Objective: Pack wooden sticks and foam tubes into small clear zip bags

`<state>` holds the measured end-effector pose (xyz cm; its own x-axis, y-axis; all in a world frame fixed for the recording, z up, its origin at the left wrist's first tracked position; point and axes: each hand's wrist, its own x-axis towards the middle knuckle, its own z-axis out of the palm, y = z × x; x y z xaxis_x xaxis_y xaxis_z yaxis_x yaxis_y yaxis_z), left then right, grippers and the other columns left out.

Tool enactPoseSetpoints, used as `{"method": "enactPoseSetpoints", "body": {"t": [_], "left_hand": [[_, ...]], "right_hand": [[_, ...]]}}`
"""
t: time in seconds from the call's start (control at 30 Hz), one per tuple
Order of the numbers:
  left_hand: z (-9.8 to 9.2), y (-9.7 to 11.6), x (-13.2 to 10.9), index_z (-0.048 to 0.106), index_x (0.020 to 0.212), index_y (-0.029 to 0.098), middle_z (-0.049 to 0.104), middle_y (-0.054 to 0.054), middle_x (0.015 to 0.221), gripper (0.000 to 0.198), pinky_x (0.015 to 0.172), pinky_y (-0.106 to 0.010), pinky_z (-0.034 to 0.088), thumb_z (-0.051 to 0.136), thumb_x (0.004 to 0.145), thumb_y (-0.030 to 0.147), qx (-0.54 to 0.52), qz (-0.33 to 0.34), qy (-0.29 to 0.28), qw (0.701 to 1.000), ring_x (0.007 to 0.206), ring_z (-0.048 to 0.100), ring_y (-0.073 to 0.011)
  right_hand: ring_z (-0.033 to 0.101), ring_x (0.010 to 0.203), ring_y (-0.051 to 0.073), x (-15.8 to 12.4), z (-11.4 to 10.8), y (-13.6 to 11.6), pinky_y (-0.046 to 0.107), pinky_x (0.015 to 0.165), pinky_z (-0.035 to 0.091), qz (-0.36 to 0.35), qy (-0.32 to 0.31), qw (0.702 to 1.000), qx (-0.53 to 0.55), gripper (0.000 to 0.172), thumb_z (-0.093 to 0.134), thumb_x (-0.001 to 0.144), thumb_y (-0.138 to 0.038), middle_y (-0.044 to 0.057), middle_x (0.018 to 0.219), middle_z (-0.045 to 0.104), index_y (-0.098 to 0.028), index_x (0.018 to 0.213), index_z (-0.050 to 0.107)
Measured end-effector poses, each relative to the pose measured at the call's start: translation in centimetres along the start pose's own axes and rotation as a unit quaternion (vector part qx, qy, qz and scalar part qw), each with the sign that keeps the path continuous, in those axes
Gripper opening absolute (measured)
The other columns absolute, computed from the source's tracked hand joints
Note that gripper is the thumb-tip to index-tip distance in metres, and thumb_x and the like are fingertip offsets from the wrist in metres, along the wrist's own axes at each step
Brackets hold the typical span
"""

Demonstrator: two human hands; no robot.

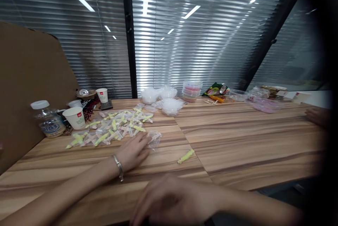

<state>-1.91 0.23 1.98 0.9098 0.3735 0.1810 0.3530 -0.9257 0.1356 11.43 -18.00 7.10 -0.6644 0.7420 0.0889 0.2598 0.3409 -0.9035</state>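
My left hand (pixel 133 151), with a silver bracelet at the wrist, rests on the table with its fingertips closed on the edge of a small clear plastic bag (pixel 155 140). Just behind it spreads a pile of small clear bags (pixel 116 125) with yellow and pinkish twisted pieces. A single yellow twisted piece (pixel 186 156) lies loose on the wood, right of my left hand. Nearer to me, my right hand (pixel 171 199) hovers at the table's front edge, smeared by motion. Its fingers curve downward, and whatever may be in them is hidden.
Paper cups (pixel 74 117) and a white-capped jar (pixel 50 119) stand at the left beside a brown panel (pixel 29 78). White bowl-like bundles (pixel 170 106) and stacked plastic tubs (pixel 191 91) line the back. Packets (pixel 216 88) lie farther right. Another person's hand (pixel 317 116) rests at the right.
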Motion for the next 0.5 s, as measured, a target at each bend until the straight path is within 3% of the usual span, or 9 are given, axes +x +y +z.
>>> {"method": "enactPoseSetpoints", "body": {"t": [0.03,0.07,0.1,0.17,0.23,0.33,0.43,0.5], "left_hand": [[0.4,0.1,0.8,0.036,0.138,0.018,0.038,-0.015,0.142,0.051,0.103,-0.042,0.036,0.040,0.091,0.036,-0.012,-0.010,-0.006,1.000,0.127,0.040,-0.0280],[0.7,0.3,1.6,0.030,0.141,0.017,0.034,-0.016,0.145,0.057,0.105,-0.042,0.034,0.039,0.091,0.040,-0.023,-0.017,-0.010,1.000,0.131,0.036,-0.0291],[1.1,0.5,2.5,0.025,0.144,0.017,0.030,-0.016,0.147,0.062,0.105,-0.043,0.034,0.039,0.090,0.045,-0.034,-0.028,-0.013,0.999,0.133,0.033,-0.0302],[1.8,0.9,4.1,0.017,0.146,0.019,0.027,-0.017,0.148,0.072,0.102,-0.044,0.036,0.040,0.087,0.054,-0.046,-0.049,-0.018,0.998,0.131,0.036,-0.0321],[2.5,1.3,5.6,0.021,0.145,0.020,0.031,-0.018,0.145,0.076,0.098,-0.047,0.038,0.044,0.083,0.058,-0.024,-0.053,-0.020,0.998,0.126,0.041,-0.0357],[3.2,1.8,7.0,0.047,0.129,0.020,0.047,-0.018,0.130,0.058,0.090,-0.049,0.043,0.050,0.081,0.052,0.027,-0.046,0.002,0.999,0.112,0.051,-0.0368],[3.4,1.5,7.2,0.061,0.105,0.019,0.049,-0.016,0.125,0.030,0.088,-0.046,0.045,0.047,0.085,0.037,0.032,-0.029,0.025,0.999,0.105,0.055,-0.0316],[3.2,0.9,6.8,0.062,0.098,0.018,0.047,-0.014,0.128,0.024,0.086,-0.043,0.047,0.047,0.086,0.032,0.005,-0.014,0.044,0.999,0.100,0.058,-0.0281]], "right_hand": [[0.055,0.109,0.014,-0.5,-1.5,0.8,0.028,0.098,0.041,0.010,0.083,0.993,-0.082,0.033,0.036,0.092,-0.011,0.007,0.116,0.061,-0.017,0.114,0.060],[0.052,0.114,0.016,-1.3,-2.8,1.7,0.032,0.102,0.038,0.024,0.158,0.969,-0.188,0.037,0.035,0.090,-0.007,0.007,0.120,0.059,-0.019,0.116,0.059],[0.048,0.119,0.019,-2.3,-3.8,2.7,0.038,0.104,0.034,0.048,0.195,0.935,-0.293,0.043,0.038,0.086,-0.003,0.007,0.123,0.057,-0.021,0.121,0.056],[0.039,0.125,0.026,-4.3,-5.2,4.8,0.048,0.107,0.025,0.123,0.198,0.859,-0.456,0.056,0.050,0.075,-0.001,0.009,0.130,0.050,-0.024,0.127,0.050],[0.037,0.125,0.030,-5.7,-6.0,6.6,0.051,0.106,0.024,0.165,0.166,0.809,-0.539,0.061,0.054,0.068,0.000,0.011,0.129,0.050,-0.023,0.124,0.051],[0.051,0.106,0.023,-5.7,-6.4,8.3,0.038,0.095,0.037,0.196,0.119,0.790,-0.568,0.046,0.050,0.073,-0.001,0.010,0.111,0.058,-0.021,0.114,0.056],[0.055,0.092,0.022,-3.7,-6.8,9.1,0.036,0.085,0.039,0.200,0.125,0.778,-0.582,0.029,0.049,0.079,-0.006,0.010,0.099,0.061,-0.017,0.104,0.059],[0.055,0.090,0.021,-2.1,-7.5,9.5,0.033,0.083,0.039,0.172,0.169,0.806,-0.541,0.024,0.047,0.085,-0.012,0.010,0.097,0.062,-0.017,0.105,0.059]]}}
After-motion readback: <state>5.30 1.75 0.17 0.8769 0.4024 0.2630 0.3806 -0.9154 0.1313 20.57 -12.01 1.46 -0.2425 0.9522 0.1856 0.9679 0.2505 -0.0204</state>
